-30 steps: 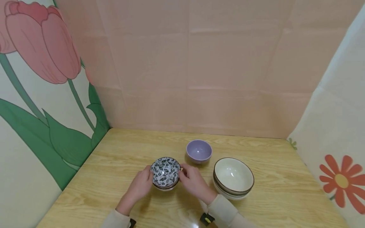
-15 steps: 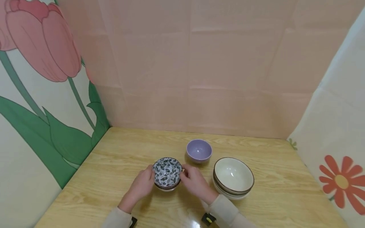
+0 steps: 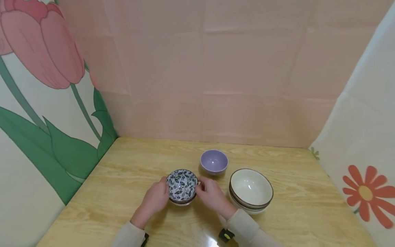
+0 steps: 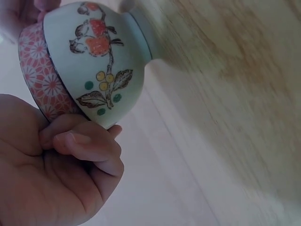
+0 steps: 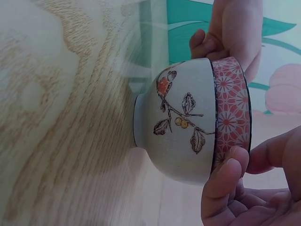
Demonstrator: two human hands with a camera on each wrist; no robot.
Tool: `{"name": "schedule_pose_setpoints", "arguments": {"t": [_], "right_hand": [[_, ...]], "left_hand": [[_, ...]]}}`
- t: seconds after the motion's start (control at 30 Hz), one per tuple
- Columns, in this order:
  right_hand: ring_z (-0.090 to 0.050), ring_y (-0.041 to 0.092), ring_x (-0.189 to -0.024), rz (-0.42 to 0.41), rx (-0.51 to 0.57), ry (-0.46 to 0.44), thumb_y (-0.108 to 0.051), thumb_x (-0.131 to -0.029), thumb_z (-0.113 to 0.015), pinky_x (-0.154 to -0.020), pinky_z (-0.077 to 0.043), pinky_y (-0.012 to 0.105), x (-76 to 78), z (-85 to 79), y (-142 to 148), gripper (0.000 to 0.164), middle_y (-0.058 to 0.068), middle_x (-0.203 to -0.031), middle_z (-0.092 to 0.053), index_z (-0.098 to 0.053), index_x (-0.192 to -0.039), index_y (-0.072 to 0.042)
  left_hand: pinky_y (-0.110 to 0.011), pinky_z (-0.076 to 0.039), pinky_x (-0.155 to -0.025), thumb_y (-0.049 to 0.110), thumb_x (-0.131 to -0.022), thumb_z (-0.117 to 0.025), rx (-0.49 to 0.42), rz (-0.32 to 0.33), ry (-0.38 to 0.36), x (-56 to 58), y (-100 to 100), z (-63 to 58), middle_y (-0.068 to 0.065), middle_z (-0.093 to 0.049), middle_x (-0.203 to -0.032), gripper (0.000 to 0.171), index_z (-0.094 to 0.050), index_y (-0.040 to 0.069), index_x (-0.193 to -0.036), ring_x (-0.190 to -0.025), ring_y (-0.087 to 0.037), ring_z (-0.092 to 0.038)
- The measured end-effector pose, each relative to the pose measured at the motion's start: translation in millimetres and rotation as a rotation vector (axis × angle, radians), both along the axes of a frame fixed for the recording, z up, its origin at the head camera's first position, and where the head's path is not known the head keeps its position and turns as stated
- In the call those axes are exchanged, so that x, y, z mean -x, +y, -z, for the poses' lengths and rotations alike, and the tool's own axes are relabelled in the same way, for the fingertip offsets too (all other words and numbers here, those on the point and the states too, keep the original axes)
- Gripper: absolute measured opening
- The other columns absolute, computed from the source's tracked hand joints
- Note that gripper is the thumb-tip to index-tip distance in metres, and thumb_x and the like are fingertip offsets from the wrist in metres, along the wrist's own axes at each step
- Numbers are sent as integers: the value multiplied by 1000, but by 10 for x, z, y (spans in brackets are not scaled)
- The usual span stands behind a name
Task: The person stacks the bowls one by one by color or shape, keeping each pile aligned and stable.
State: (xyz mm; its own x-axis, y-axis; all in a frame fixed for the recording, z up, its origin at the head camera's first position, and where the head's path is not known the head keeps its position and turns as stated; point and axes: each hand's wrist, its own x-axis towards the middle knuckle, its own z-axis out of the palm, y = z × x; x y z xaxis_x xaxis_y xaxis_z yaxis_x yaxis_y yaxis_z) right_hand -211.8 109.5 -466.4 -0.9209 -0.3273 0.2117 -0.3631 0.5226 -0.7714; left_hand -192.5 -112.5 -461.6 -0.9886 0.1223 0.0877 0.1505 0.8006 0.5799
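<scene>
A small bowl (image 3: 182,185) with a dark leaf-and-flower pattern inside stands upright near the front middle of the table, between both hands. Its outer side, seen in the wrist views, is pale with painted birds, leaves and yellow berries (image 5: 181,125), below a red flowered band (image 4: 40,70) at the rim. My left hand (image 3: 155,197) grips the rim from the left, fingers curled at the band. From the right, the thumb and fingers of my right hand (image 3: 213,199) pinch the opposite side. The bowl's foot (image 5: 137,120) is right at the tabletop.
A purple bowl (image 3: 214,162) stands behind and right of the held one. Close to my right forearm, a stack of larger cream bowls (image 3: 251,188) with brown rims stands on the wooden table (image 3: 135,161). A pink cloth (image 3: 203,85) hangs behind the table.
Both hands have shifted the patterned bowl slightly to the right, keeping their hold on its rim. The purple bowl and the cream stack have stayed in place.
</scene>
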Motion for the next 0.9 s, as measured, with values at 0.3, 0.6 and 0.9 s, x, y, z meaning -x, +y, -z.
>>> {"name": "schedule_pose_setpoints", "arguments": {"t": [0.3, 0.6, 0.9], "right_hand": [[-46, 6, -55, 58, -5, -3, -5, -86, -58, -49, -42, 23, -7, 36, -14, 48, -5, -67, -51, -57, -133, 6], [-48, 5, -58, 84, -85, 135, -7, -84, -57, -53, -44, 22, 62, 88, -57, 52, -3, -72, -58, -56, -135, 5], [-54, 12, -69, 119, -165, 198, -10, -85, -59, -65, -50, 31, 39, 118, -83, 52, 10, -91, -69, -57, -135, 4]], "left_hand": [[-33, -49, -49, 9, -101, -43, 93, 11, 16, 22, 60, 2, -16, -63, -78, 41, -46, -19, -130, -57, -19, -55], [-41, -55, -57, 9, -101, -43, 167, 22, -11, 79, 109, -39, -25, -65, -84, 44, -41, -21, -133, -65, -29, -63], [-34, -47, -48, 10, -102, -42, 134, 52, -121, 100, 88, -90, -17, -60, -75, 49, -33, -21, -138, -55, -22, -54]]}}
